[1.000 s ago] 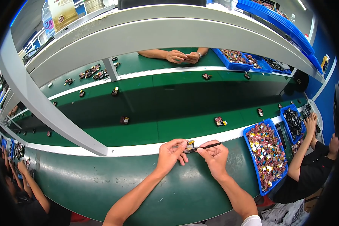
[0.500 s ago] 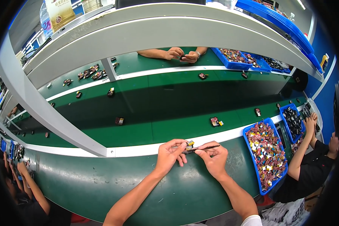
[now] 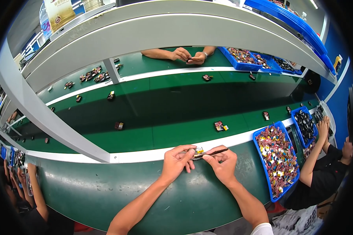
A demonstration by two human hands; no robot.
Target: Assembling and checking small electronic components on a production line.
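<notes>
Near the middle of the bench, my left hand (image 3: 174,162) pinches a small electronic assembly (image 3: 199,150) with a yellow and silver piece on it. Its underside and most of its body are hidden by my fingers. My right hand (image 3: 225,164) is closed around a pair of thin dark tweezers (image 3: 220,151), whose tip reaches left to the assembly. Both hands are close together above the white rail edge. To the right of my right hand lies a blue tray (image 3: 267,183) heaped with small red-wired parts with yellow and white pieces.
A green conveyor belt (image 3: 172,135) beyond the rail carries spaced small assemblies (image 3: 220,126). A smaller blue tray (image 3: 315,137) of black parts stands at right, beside a co-worker's arm (image 3: 315,160). Across the belt are another person's hands (image 3: 190,56). A grey post (image 3: 59,121) slants at left.
The assemblies on the belt have shifted left. My hands stay nearly in place, with the yellow piece tilted slightly differently. A co-worker's arm at far left has moved.
</notes>
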